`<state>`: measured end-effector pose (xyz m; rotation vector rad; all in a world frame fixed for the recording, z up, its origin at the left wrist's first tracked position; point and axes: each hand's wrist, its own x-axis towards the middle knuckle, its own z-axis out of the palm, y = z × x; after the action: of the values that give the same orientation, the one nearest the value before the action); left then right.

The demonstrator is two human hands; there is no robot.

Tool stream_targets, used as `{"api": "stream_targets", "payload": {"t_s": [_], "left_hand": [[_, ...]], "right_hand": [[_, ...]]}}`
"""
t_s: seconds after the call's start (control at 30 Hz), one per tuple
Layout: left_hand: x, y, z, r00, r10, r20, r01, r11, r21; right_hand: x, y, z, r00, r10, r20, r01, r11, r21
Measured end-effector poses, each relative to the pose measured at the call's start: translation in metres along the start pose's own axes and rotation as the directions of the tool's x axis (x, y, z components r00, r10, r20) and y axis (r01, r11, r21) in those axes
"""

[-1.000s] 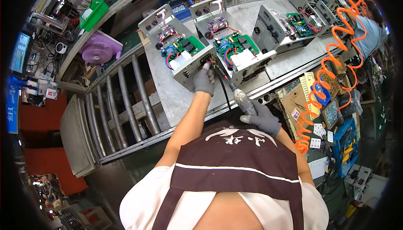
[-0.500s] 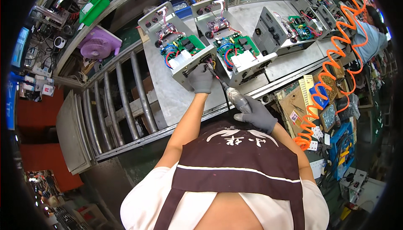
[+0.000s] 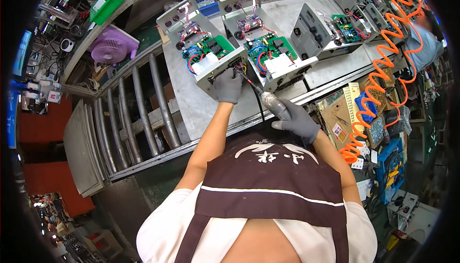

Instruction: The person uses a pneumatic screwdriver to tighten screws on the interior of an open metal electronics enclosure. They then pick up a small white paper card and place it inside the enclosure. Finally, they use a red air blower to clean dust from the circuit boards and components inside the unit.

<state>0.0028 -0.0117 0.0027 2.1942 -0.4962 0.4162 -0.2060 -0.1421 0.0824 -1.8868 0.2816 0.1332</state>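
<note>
Both gloved hands are barely shifting since a second ago; only the driver tip is creeping nearer the board. Sitting on the steel bench (image 3: 201, 105), the open unit (image 3: 211, 59) looks heavy and stiff, best taken by its metal casing, since its green board and wires seem fragile. Left hand (image 3: 228, 85) is curling shut on the unit's near edge. Right hand (image 3: 297, 119) is gripping the driver (image 3: 268, 101). A second unit (image 3: 268, 57) is crowding the right; bare bench lies nearer.
</note>
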Motion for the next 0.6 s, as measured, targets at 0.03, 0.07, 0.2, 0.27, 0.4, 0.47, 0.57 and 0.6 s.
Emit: {"api": "stream_targets", "payload": {"t_s": [0.03, 0.07, 0.2, 0.27, 0.4, 0.47, 0.57, 0.6], "left_hand": [[0.001, 0.002, -0.002, 1.000, -0.009, 0.015, 0.009, 1.000, -0.005], [0.001, 0.003, -0.003, 0.999, -0.034, 0.030, 0.034, 0.999, -0.002], [-0.004, 0.007, 0.008, 0.985, -0.172, -0.017, 0.169, 0.981, -0.093], [-0.007, 0.009, 0.016, 0.964, -0.263, -0.049, 0.248, 0.946, -0.210], [-0.008, 0.015, 0.016, 0.912, -0.409, -0.013, 0.379, 0.856, -0.351], [-0.010, 0.012, 0.018, 0.900, -0.436, -0.011, 0.408, 0.850, -0.332], [-0.005, 0.012, 0.022, 0.896, -0.443, -0.021, 0.421, 0.865, -0.273], [-0.004, 0.017, 0.019, 0.893, -0.451, -0.013, 0.429, 0.857, -0.287]], "right_hand": [[0.001, -0.001, 0.002, 0.999, 0.028, 0.035, -0.033, 0.987, 0.157], [0.001, -0.003, 0.004, 0.995, 0.085, 0.048, -0.093, 0.978, 0.187], [0.002, -0.001, 0.017, 0.989, 0.139, 0.046, -0.146, 0.961, 0.235], [0.004, -0.001, 0.020, 0.990, 0.138, 0.032, -0.141, 0.962, 0.235], [0.004, -0.014, 0.023, 0.979, 0.195, 0.053, -0.202, 0.942, 0.269], [0.004, -0.013, 0.023, 0.971, 0.217, 0.096, -0.236, 0.928, 0.287], [0.012, -0.006, 0.015, 0.950, 0.245, 0.193, -0.299, 0.892, 0.339], [0.013, -0.003, 0.014, 0.949, 0.236, 0.209, -0.300, 0.879, 0.371]]}}
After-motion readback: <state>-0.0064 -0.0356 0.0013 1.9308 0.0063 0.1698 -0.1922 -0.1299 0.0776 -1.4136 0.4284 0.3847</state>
